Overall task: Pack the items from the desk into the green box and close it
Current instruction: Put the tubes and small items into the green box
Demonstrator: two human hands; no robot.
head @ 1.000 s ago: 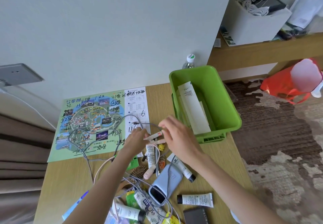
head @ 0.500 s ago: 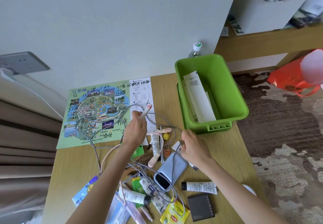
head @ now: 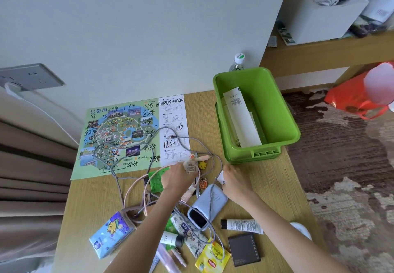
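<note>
The green box (head: 295,133) stands open at the desk's right back edge with a long white carton (head: 241,121) inside. My left hand (head: 175,180) rests on the pile in the desk's middle, fingers closed around a small labelled tube (head: 190,166). My right hand (head: 235,182) is just right of it, pinching the end of a white tube (head: 220,179). Around them lie a grey braided cable (head: 181,140), a blue-grey pouch (head: 210,203), a black-capped white tube (head: 243,225), a dark compact (head: 244,250), a yellow tea packet (head: 213,260) and a tissue pack (head: 110,234).
A green printed map (head: 128,136) with handwriting lies flat at the back left. A water bottle (head: 237,61) stands behind the box. The desk's right edge drops to patterned carpet, where a red bag (head: 358,100) sits. A wall socket (head: 32,77) is at the left.
My left hand came down from above the map onto the pile and let go of the pink pen, which now lies on the desk. My right hand closed on the white tube.
</note>
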